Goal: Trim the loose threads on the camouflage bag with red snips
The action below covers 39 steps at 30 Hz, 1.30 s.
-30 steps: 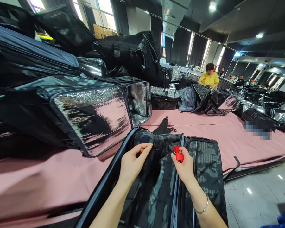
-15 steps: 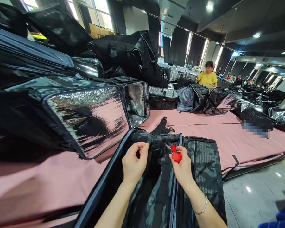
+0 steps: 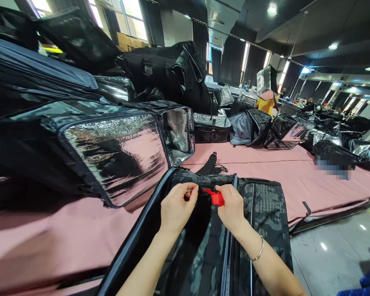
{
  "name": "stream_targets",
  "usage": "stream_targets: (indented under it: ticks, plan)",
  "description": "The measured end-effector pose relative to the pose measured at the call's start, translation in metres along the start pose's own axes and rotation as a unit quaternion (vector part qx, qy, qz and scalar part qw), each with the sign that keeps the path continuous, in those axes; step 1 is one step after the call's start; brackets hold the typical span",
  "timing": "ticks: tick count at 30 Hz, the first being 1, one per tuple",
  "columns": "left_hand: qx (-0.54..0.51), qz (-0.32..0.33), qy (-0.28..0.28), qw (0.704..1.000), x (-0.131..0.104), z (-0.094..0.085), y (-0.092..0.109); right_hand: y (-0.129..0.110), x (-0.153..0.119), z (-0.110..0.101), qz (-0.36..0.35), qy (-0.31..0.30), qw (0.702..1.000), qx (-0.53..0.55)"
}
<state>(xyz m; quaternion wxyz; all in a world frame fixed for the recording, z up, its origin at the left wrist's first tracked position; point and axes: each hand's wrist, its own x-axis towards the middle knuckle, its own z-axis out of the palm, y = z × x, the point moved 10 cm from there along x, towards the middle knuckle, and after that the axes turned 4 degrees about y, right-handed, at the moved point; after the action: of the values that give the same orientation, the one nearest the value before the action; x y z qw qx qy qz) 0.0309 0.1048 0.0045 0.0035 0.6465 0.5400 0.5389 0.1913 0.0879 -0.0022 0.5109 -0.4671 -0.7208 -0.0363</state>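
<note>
A dark camouflage bag point(image 3: 200, 242) with grey-edged zip seams lies in front of me, under both hands. My right hand point(image 3: 232, 207) is closed on small red-handled thread snips point(image 3: 217, 198), held just over the bag's upper part. Their blades barely show from this angle. Left of them, my left hand point(image 3: 177, 207) pinches thumb and forefinger together at the bag's top. What is between those fingertips is too small to make out. The two hands are close, with the snips between them.
A silver-lined bag point(image 3: 117, 156) stands open on the pink-covered table point(image 3: 249, 164), left of my work. Behind it rises a large black bag point(image 3: 163, 70). A strap point(image 3: 208, 163) lies beyond my bag. Farther back, a person in yellow point(image 3: 266, 107) is behind a raised silver-lined bag point(image 3: 265, 80).
My right hand has moved left and turned, bringing the snips toward my left fingertips. The left hand has shifted slightly right. In the background, a bag has been lifted before the person in yellow.
</note>
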Motion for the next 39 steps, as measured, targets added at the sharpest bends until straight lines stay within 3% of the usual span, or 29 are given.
stream_targets:
  ticks: [7,17,29,35,39]
  plan:
    - [0.047,0.079,0.024,0.995,-0.004,-0.002,0.015,-0.002,0.004,0.007,-0.018,-0.031,0.999,-0.012]
    - [0.055,0.065,-0.003,0.996,0.0,0.0,0.012,-0.001,0.009,0.008,-0.023,-0.071,0.997,-0.001]
    - [0.084,0.111,-0.025,0.99,0.002,0.004,0.021,-0.012,0.011,0.013,-0.056,-0.098,0.992,-0.057]
    - [0.061,0.067,-0.048,0.995,0.005,0.006,0.017,-0.012,0.011,0.017,-0.038,-0.08,0.994,-0.065]
    - [-0.099,-0.062,-0.036,0.993,0.002,-0.006,-0.008,0.012,0.005,-0.003,0.047,-0.021,0.998,0.027]
